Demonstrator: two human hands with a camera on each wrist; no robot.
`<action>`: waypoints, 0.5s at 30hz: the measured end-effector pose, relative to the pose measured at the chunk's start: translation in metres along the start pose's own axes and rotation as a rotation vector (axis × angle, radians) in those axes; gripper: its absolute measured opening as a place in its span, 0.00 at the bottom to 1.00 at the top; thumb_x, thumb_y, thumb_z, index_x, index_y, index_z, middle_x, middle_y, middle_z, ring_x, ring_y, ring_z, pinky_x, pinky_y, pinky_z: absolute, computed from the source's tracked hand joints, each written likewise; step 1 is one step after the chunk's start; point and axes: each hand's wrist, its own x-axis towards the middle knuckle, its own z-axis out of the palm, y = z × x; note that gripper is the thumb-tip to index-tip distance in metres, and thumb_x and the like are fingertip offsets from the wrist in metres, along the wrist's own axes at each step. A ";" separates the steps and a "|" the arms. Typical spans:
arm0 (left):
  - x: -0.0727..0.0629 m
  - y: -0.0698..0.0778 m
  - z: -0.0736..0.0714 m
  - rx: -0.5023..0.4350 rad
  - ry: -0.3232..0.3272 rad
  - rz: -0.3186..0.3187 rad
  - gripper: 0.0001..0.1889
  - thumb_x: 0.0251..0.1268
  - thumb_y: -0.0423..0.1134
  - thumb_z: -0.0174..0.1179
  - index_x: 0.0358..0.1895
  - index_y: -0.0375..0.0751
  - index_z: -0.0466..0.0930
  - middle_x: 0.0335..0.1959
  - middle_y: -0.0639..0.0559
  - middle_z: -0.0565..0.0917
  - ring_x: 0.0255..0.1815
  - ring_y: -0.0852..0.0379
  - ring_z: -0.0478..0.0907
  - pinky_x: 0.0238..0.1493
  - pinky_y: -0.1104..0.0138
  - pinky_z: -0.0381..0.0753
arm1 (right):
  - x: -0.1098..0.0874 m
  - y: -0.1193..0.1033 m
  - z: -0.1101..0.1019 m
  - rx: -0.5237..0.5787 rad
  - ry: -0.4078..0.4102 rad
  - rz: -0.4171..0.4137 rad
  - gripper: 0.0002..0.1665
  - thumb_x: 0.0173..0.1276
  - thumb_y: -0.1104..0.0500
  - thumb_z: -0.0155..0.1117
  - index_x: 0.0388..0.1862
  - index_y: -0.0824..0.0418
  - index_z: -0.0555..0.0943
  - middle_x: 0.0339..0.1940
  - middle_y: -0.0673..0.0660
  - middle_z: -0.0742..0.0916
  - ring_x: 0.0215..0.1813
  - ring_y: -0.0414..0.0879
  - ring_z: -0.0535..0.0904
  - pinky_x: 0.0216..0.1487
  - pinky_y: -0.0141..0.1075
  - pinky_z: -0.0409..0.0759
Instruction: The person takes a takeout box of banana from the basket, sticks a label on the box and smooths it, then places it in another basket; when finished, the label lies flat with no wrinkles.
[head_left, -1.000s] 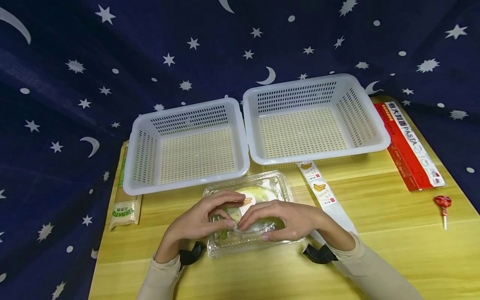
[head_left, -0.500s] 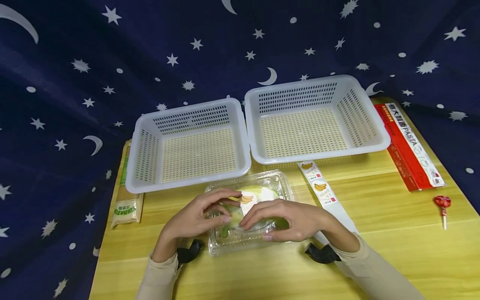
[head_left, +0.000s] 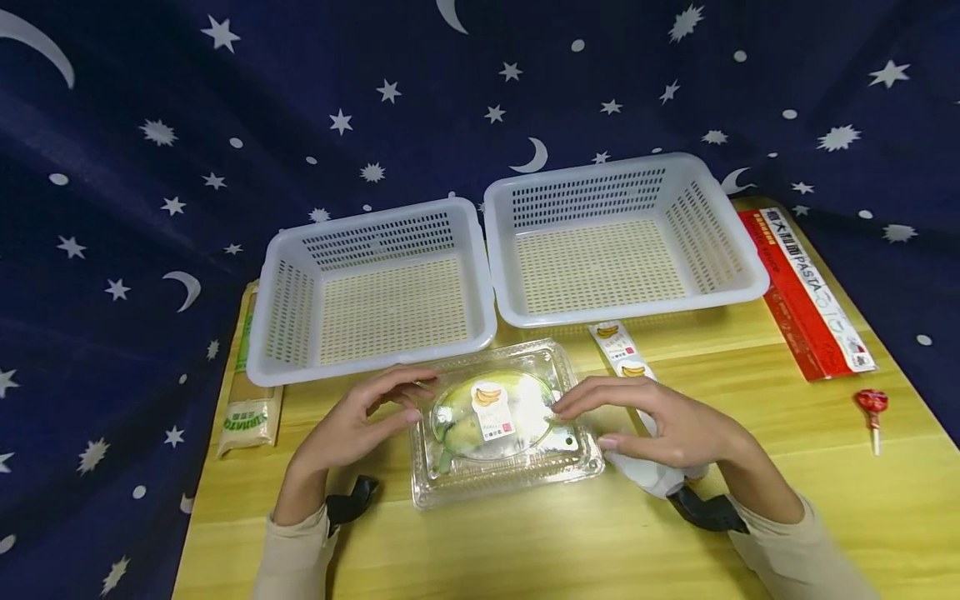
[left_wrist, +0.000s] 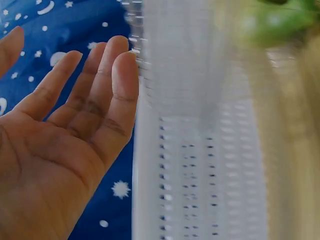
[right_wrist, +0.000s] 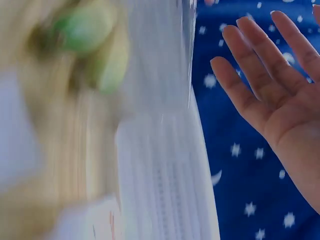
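A clear plastic clamshell box (head_left: 536,467) lies closed on the table with green and yellow produce inside, its kind blurred by the lid. Stuck on its lid is a white label (head_left: 492,408) printed with bananas. By the box's left edge is my left hand (head_left: 352,429), fingers relaxed and holding nothing; its straight fingers (left_wrist: 125,82) show in the left wrist view. My right hand (head_left: 667,421) hovers at the box's right side, fingertips over the lid's edge, perhaps touching it. Partly under that hand runs a strip of banana labels (head_left: 621,348).
Two white perforated baskets (head_left: 375,367) (head_left: 622,315) stand side by side at the back. A red pasta box (head_left: 806,312) and a red lollipop (head_left: 872,402) lie at the right. A brown-and-green packet (head_left: 250,421) lies partly behind the left basket. Behind hangs a starry blue cloth (head_left: 420,142).
My hands have drawn apart from over the label, the left moving left and the right moving right. The box stays in place, its label now in full view.
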 end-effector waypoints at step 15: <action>-0.031 -0.031 -0.029 0.114 -0.025 -0.231 0.25 0.72 0.33 0.55 0.71 0.40 0.67 0.47 0.40 0.81 0.47 0.60 0.79 0.51 0.69 0.80 | -0.073 0.061 -0.061 0.219 0.452 0.135 0.22 0.63 0.85 0.46 0.58 0.85 0.69 0.54 0.68 0.83 0.51 0.51 0.84 0.54 0.32 0.82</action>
